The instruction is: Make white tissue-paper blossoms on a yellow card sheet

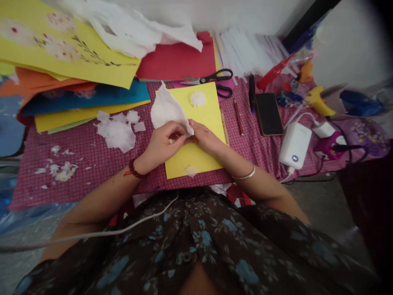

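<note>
No words or brand names can be read. At three o'clock from the middle of the view, a white power bank [296, 141] carries a round dark display [295, 158] at its own six o'clock; its pale lit figures are too small to read surely.

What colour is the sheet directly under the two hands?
Plain bright yellow; the sheet shows best in the head view, the only one.
</note>
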A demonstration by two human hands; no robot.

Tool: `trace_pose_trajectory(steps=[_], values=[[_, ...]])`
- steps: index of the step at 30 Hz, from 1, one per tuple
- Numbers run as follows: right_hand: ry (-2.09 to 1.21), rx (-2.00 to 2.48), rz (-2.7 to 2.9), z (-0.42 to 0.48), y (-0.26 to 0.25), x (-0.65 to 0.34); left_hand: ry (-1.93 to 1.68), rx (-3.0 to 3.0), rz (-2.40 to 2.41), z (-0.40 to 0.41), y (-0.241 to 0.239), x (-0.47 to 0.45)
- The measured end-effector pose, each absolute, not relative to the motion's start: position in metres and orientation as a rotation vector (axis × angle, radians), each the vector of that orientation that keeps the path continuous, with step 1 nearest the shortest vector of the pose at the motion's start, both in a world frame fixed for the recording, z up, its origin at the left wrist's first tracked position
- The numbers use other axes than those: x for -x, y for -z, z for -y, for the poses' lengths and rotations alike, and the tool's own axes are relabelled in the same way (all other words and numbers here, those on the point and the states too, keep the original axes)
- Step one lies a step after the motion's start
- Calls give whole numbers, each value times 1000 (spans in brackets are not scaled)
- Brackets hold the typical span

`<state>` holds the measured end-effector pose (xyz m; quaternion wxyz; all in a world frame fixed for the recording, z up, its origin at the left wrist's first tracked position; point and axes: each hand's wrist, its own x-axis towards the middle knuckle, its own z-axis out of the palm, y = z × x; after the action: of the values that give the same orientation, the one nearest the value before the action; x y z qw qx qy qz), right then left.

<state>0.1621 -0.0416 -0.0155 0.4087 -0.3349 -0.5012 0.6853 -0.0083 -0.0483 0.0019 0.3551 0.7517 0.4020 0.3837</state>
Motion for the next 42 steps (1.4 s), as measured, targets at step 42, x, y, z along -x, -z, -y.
trace_pose_trajectory(steps=[42], values=[[-2004,867,906,29,18,-168,-783,-2466,-1339,38,-49,80]])
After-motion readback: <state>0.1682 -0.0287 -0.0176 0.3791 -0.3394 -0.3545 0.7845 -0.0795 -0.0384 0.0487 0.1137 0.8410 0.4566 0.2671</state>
